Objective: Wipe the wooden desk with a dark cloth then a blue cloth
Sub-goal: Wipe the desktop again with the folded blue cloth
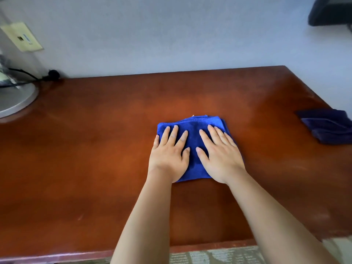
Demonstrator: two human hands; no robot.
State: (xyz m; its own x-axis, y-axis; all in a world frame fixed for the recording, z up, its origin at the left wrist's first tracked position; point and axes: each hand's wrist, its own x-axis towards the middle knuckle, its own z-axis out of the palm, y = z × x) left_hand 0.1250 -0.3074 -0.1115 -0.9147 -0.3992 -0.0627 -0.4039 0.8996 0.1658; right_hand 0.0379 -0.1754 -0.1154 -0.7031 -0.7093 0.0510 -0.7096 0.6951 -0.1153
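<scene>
A folded bright blue cloth (pixel 193 130) lies flat near the middle of the reddish-brown wooden desk (pixel 95 149). My left hand (pixel 169 153) presses on its left half with straight, spread fingers. My right hand (pixel 219 151) presses on its right half the same way, side by side with the left. A dark navy cloth (pixel 327 124) lies crumpled at the desk's right edge, apart from both hands.
A round grey lamp or fan base (pixel 17 100) with a black cable (pixel 28 74) stands at the desk's far left corner. A wall plate (pixel 22 37) is on the pale wall behind. A dark object (pixel 331 10) sits at the top right. Patterned carpet (pixel 209 257) shows below the front edge.
</scene>
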